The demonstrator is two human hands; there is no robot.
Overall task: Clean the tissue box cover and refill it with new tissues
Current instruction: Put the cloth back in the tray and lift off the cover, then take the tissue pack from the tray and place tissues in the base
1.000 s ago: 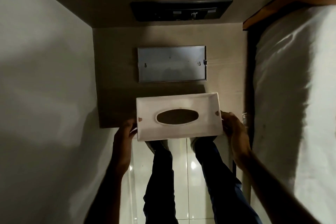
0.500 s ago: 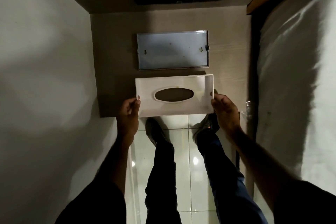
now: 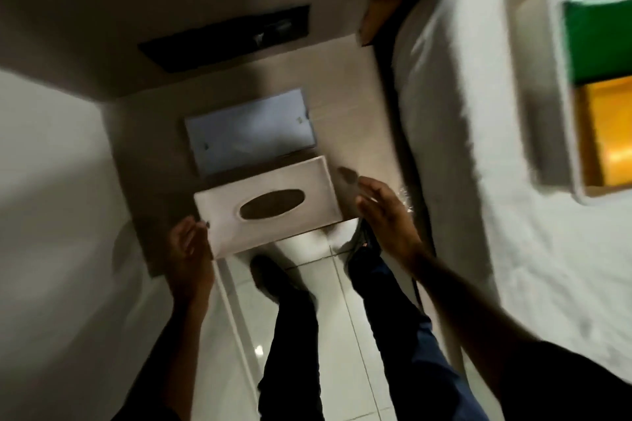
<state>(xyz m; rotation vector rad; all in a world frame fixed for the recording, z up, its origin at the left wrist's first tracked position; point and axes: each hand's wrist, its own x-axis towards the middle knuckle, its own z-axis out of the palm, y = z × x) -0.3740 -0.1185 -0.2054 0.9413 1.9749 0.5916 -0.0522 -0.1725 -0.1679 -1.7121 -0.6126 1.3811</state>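
The white tissue box cover [image 3: 307,188], with an oval slot in its top, lies on the front edge of a wooden bedside table [image 3: 355,106]. My left hand [image 3: 189,246] is at the cover's left end, fingers spread, thumb at the corner. My right hand [image 3: 383,212] hovers just off the cover's right end, flat and holding nothing. A flat grey base plate [image 3: 249,130] lies on the table right behind the cover. No tissues show through the slot.
A bed with a white sheet [image 3: 478,202] fills the right side. On it stands a white tray [image 3: 561,85] holding a green pack [image 3: 598,37] and a yellow pack [image 3: 608,126]. A black wall panel [image 3: 225,37] sits behind the table. A white wall stands at left, glossy floor tiles [image 3: 335,284] below.
The cover went from being held at both ends to lying on the table's edge. My right hand has come off it. The view swung right, bringing the tray on the bed into sight.
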